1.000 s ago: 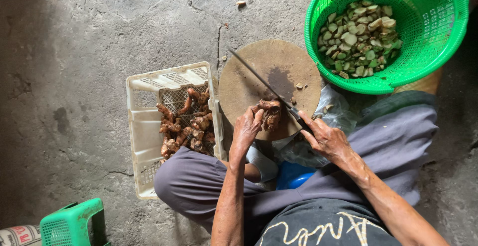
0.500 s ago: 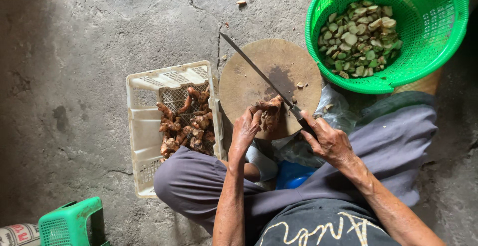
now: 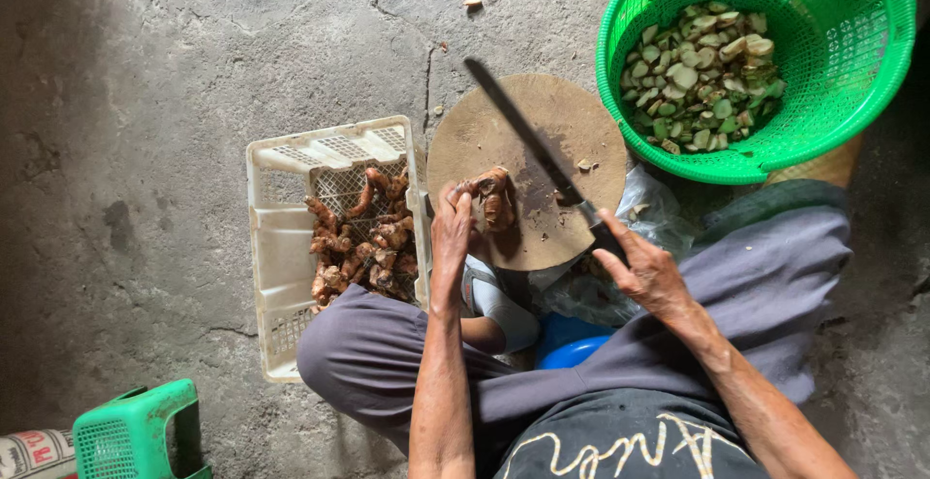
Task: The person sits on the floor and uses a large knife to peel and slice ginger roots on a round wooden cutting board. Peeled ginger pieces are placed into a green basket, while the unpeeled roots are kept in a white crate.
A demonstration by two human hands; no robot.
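Left hand: the left hand (image 3: 451, 230), just left of the frame's centre, has its fingertips closed down on the brown knobbly root piece (image 3: 494, 196), pinning its left end to the board
Right hand: the right hand (image 3: 639, 264), right of centre, is clamped round the handle of the long dark-bladed knife (image 3: 528, 136); the handle itself is hidden in the fist
Knife: the blade runs diagonally from the fist up and left toward the top centre of the frame, crossing the board; whether its edge touches the wood I cannot tell
Root piece: lies on the round tan wooden chopping board (image 3: 572, 116), at the board's lower left part, touching the left fingers and lying left of the blade, apart from the right hand
Board: sits on the cracked grey concrete floor (image 3: 145, 82) in the upper middle of the frame, a few small scraps on its surface
Crate: the white slatted plastic crate (image 3: 281, 247), left of the board, holds a heap of brown uncut roots (image 3: 363, 237), just beside the left forearm
Basket: the bright green round plastic basket (image 3: 872, 62), upper right, holds pale green cut slices (image 3: 702, 72)
Lower left: a small green plastic stool (image 3: 131, 431) at the frame's bottom edge
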